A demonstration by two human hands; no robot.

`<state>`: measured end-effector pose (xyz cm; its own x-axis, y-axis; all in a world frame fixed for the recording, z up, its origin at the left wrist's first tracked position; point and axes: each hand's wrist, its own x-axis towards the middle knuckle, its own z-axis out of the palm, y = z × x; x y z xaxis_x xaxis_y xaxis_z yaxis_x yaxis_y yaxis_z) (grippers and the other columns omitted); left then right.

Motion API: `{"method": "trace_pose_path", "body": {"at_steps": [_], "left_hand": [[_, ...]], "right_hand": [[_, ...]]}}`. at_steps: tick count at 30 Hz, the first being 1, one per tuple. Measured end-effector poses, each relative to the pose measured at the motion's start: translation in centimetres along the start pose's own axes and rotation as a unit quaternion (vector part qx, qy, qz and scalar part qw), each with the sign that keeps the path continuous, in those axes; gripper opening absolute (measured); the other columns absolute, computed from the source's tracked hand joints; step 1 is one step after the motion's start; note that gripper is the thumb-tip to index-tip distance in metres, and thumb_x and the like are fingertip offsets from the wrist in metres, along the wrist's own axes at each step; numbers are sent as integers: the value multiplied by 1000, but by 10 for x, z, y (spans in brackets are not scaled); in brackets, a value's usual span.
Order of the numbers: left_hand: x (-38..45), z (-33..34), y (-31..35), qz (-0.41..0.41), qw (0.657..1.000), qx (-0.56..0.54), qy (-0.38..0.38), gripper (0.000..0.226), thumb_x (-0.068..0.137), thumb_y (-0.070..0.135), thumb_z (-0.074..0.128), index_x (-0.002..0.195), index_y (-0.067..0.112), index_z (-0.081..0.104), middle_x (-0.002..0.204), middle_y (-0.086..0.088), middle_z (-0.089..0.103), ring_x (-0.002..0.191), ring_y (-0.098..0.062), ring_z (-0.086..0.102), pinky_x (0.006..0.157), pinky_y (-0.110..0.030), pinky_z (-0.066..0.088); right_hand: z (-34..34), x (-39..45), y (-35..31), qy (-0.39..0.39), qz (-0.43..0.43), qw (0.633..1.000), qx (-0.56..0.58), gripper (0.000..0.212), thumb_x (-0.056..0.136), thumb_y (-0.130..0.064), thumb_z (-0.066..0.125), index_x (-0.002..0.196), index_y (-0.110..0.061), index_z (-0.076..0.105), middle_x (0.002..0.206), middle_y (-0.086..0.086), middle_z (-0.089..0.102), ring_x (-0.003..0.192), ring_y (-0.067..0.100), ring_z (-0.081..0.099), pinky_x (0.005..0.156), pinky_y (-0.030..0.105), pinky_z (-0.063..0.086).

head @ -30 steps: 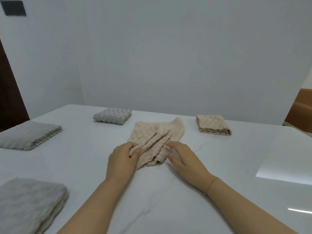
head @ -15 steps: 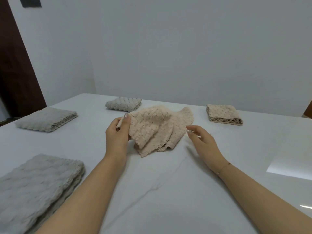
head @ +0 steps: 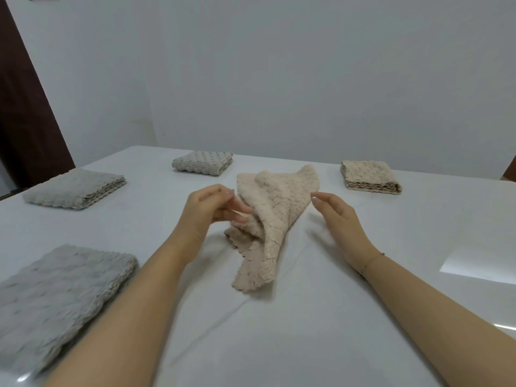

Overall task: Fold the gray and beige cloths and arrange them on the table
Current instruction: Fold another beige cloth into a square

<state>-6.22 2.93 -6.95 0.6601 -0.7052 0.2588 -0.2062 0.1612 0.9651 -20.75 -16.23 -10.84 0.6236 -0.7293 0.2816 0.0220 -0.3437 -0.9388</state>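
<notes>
An unfolded beige cloth (head: pixel 275 216) is raised off the middle of the white table (head: pixel 293 336), with its lower corner still resting on the surface. My left hand (head: pixel 208 212) pinches the cloth's left edge between thumb and fingers. On the other side, my right hand (head: pixel 342 219) meets the right edge with its fingertips and holds that side up. A folded beige cloth (head: pixel 368 177) lies at the back right. Folded gray cloths lie at the back centre (head: pixel 202 163), at the left (head: pixel 75 188) and at the near left (head: pixel 55 297).
A pale wall runs behind the table's far edge. A dark wooden door (head: pixel 22 107) stands at the far left. Bright light patches (head: pixel 480 266) reflect on the table's right side.
The beige cloth lay flat under both hands; now both hands have lifted it by its edges and it hangs between them. The camera has turned a little to the left.
</notes>
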Motion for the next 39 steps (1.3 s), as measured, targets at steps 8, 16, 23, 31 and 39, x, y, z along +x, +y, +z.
{"method": "trace_pose_path", "body": {"at_steps": [8,16,23,31,39], "left_hand": [[15,-14,-34,-95,977,119,147,22,87,17,64,108,16,60,105,0,64,94,-13,60,67,-18,40],[12,2,-34,-109,985,121,55,26,87,11,65,113,9,61,105,-7,68,82,-11,62,64,-10,45],[9,8,-32,-80,993,84,36,21,89,10,63,109,8,63,108,-13,67,86,-18,65,69,-10,50],[0,26,-29,-38,990,124,-55,13,85,11,68,98,9,68,97,-5,71,74,-5,66,70,-10,49],[-3,34,-32,-16,980,188,-62,9,80,20,74,88,16,71,82,3,72,72,-3,64,69,-12,47]], "right_hand": [[44,-5,-16,-133,-134,960,-205,47,80,-43,69,123,-29,56,127,-10,50,119,8,43,101,24,33],[17,2,-23,-119,-123,943,-285,9,79,-22,74,82,-14,72,80,-4,70,79,10,61,71,10,41],[-24,12,-46,-119,-25,934,-335,5,80,-16,71,78,-13,67,77,3,72,80,19,65,67,21,45],[-64,15,-48,-126,58,870,-473,8,83,-12,64,88,-12,70,95,4,70,88,20,61,73,27,47],[-29,-18,-71,-191,-107,908,-358,25,86,-36,61,109,-25,64,100,-12,60,90,8,56,79,24,46]]}}
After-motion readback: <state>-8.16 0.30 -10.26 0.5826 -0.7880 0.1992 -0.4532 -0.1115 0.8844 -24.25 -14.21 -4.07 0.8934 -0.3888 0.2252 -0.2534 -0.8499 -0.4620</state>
